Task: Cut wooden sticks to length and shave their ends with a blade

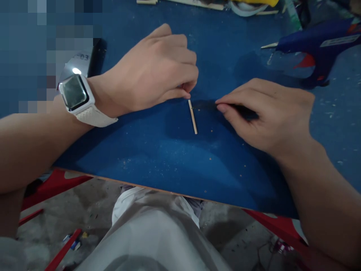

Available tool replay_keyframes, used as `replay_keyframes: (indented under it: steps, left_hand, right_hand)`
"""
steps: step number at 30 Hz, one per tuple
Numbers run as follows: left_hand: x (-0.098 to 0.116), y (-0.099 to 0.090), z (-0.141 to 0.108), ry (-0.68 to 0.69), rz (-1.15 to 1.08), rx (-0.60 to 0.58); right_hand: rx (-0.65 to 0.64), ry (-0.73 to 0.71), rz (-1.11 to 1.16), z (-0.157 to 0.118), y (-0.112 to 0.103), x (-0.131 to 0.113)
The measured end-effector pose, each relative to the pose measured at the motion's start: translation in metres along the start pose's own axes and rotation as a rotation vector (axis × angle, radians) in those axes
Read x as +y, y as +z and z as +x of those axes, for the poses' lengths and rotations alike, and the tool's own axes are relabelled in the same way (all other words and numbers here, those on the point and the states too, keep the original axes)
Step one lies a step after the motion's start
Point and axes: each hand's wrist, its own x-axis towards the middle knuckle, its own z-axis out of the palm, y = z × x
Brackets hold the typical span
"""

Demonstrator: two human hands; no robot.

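A short, thin wooden stick (193, 119) points down toward the table's front edge from the fingertips of my left hand (166, 69). That hand is closed, with thumb and forefinger pinching the stick's far end and the other fingers curled in. To the right of the stick, my right hand (265, 113) is closed in a pinch, its thumb and forefinger tips pressed together. Anything between those tips is too small to make out. A gap separates my right fingertips from the stick. Both hands are just over the blue tabletop (163, 150).
A blue glue gun (316, 45) with a red trigger lies at the right, nozzle pointing left. Several wooden sticks (197, 3) and a roll of tape (248, 9) lie along the back. A dark-edged shiny object (81, 60) sits behind my left wrist. The table's front edge (158, 188) is near my lap.
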Motion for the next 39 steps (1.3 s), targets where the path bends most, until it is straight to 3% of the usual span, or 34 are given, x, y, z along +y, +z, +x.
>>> replay_keyframes:
  steps: [9, 20, 32, 39]
  left_hand:
    - [0.008, 0.018, -0.009, 0.214, -0.222, 0.043]
    - [0.014, 0.02, -0.009, 0.186, -0.302, 0.026]
    - [0.007, 0.02, -0.007, 0.193, -0.451, -0.091]
    - [0.008, 0.021, -0.005, 0.188, -0.487, -0.099]
  right_hand:
    - [-0.088, -0.052, 0.03, -0.009, -0.007, -0.01]
    - [-0.012, -0.113, 0.054, -0.008, -0.009, -0.012]
    - [-0.039, -0.152, 0.013, -0.01, -0.008, -0.009]
    - [-0.045, -0.164, 0.058, -0.011, -0.009, -0.006]
